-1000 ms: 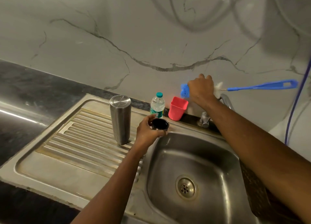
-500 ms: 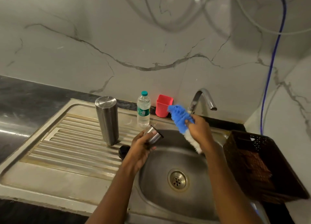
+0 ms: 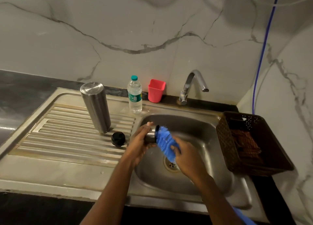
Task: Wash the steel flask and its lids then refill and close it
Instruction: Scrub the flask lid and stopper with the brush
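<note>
The left hand [image 3: 140, 141] is curling its fingers around the steel lid [image 3: 151, 134], holding it on its side over the left edge of the sink [image 3: 203, 133] with the opening turned to the right. The right hand [image 3: 188, 157] is gripping the blue brush [image 3: 165, 142] close behind its bristle head, and the bristles are pressing against the mouth of the lid. The brush's blue handle is running back under the right forearm towards the lower edge of the view. Both forearms are reaching in from below, and both hands are hanging above the drain [image 3: 169, 164].

The steel flask [image 3: 95, 106] is standing on end on the ribbed draining board [image 3: 59, 136], well to the left of the hands. The black inner lid [image 3: 118, 139] is lying on the ribs just in front of it, near the left wrist. A water bottle [image 3: 134, 96] and a pink cup [image 3: 156, 90] are standing along the back rim, with the tap [image 3: 193, 86] to their right. A brown basket [image 3: 221, 140] is sitting on the bench [image 3: 25, 89] at the right of the sink, and a blue hose [image 3: 261, 55] is hanging down the wall.

Half a second ago the brush head was apart from the steel lid; now it is meeting it. A second ago the left hand was holding the black inner lid.
</note>
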